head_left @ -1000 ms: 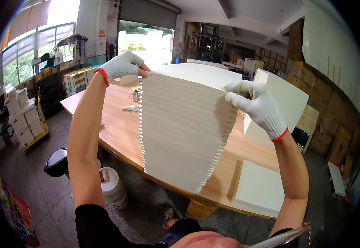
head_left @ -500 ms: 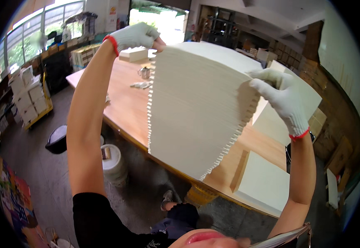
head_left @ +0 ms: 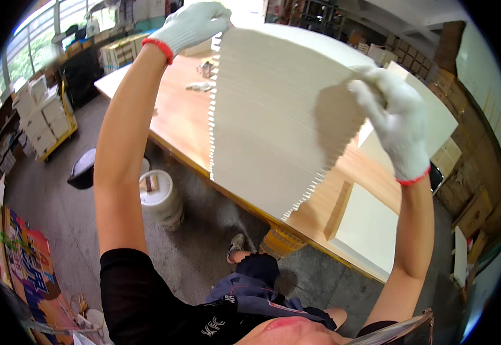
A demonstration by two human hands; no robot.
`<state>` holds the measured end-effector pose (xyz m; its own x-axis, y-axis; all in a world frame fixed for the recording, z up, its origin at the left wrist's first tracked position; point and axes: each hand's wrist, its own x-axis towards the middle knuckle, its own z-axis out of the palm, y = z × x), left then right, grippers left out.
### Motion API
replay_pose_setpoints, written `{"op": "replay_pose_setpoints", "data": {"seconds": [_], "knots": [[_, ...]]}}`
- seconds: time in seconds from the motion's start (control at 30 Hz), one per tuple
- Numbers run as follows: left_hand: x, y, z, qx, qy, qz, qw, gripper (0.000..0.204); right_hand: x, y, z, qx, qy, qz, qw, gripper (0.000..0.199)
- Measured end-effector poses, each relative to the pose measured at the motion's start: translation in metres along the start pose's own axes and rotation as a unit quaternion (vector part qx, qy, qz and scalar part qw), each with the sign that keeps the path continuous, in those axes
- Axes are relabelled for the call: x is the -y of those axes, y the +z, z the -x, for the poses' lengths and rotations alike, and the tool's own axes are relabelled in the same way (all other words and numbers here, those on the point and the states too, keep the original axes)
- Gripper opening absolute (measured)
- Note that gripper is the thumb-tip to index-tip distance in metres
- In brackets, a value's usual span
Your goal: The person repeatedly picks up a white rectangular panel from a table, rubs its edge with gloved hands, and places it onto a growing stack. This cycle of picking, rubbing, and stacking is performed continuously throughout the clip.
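Observation:
I hold a thick fanned stack of white sheets point(head_left: 273, 121) up in front of me, its staggered edges showing along the left and lower right sides. My left hand point(head_left: 190, 26), in a white glove with a red cuff, grips the stack's upper left corner. My right hand point(head_left: 397, 123), gloved the same, grips its right edge. The stack hangs above a long wooden table point(head_left: 178, 118).
A flat pile of white sheets point(head_left: 368, 227) lies on the table's near right end, another point(head_left: 434, 121) farther back. A white bucket point(head_left: 161, 198) and a dark bin point(head_left: 83, 169) stand on the floor at left. Shelves with boxes point(head_left: 35, 115) line the left wall.
Both hands have raised the fanned stack higher and closer to my face. It now covers more of the table.

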<state>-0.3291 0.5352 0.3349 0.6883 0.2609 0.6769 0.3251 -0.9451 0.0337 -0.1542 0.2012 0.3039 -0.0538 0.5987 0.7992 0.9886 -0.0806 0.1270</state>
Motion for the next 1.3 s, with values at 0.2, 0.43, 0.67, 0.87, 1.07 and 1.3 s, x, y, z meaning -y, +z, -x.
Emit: {"op": "replay_pose_setpoints", "data": {"seconds": [0.2,0.43,0.67,0.87,1.07,1.3], "knots": [[-0.01,0.011,0.024,-0.135,0.022,-0.092,0.986,0.033,0.002,-0.019,0.048,-0.066,-0.039,0.064,0.995,0.038],[-0.098,0.118,0.139,-0.389,0.174,0.156,0.891,0.055,-0.062,-0.042,0.299,0.089,0.212,0.105,0.968,0.036],[-0.315,0.196,0.161,-0.143,0.463,0.353,0.8,0.017,-0.113,-0.121,0.547,0.078,0.528,0.329,0.779,0.061],[-0.48,0.312,0.165,0.073,0.358,0.378,0.851,0.029,-0.121,-0.104,0.547,0.135,0.527,0.264,0.797,0.049],[-0.561,0.36,0.143,0.308,0.315,0.35,0.826,0.037,-0.138,-0.129,0.52,0.201,0.35,0.373,0.836,0.035],[-0.597,0.398,0.157,0.238,0.336,0.385,0.826,0.036,-0.138,-0.121,0.5,0.153,0.475,0.206,0.841,0.044]]}}
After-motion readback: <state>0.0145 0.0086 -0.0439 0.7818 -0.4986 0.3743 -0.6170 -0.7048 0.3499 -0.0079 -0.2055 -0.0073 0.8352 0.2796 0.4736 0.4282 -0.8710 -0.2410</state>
